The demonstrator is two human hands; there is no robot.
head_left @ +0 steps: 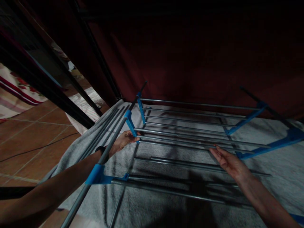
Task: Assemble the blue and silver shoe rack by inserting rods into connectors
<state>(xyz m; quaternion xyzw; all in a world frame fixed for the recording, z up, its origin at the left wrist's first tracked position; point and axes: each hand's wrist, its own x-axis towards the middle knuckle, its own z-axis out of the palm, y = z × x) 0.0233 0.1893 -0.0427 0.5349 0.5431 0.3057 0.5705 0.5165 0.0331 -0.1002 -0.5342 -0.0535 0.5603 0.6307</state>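
A rack frame of grey metal tubes (166,189) and blue plastic brackets stands on a grey blanket. My left hand (125,140), with a dark band at the wrist, reaches past a long slanting tube (113,139). Its fingers close on the lower end of a blue bracket (129,123), where the crosswise tubes meet it. On the right, my right hand (229,161) holds one of the crosswise metal tubes (190,141) with its fingertips, close to the right-hand bracket (273,147). The thumb's grip there is partly hidden.
Loose tubes (101,134) lie along the left of the grey blanket (280,177); others lie under the frame. A dark red curtain (190,63) hangs behind. Black metal bars (59,95) slant at the left above a tiled floor (42,139) with a cable.
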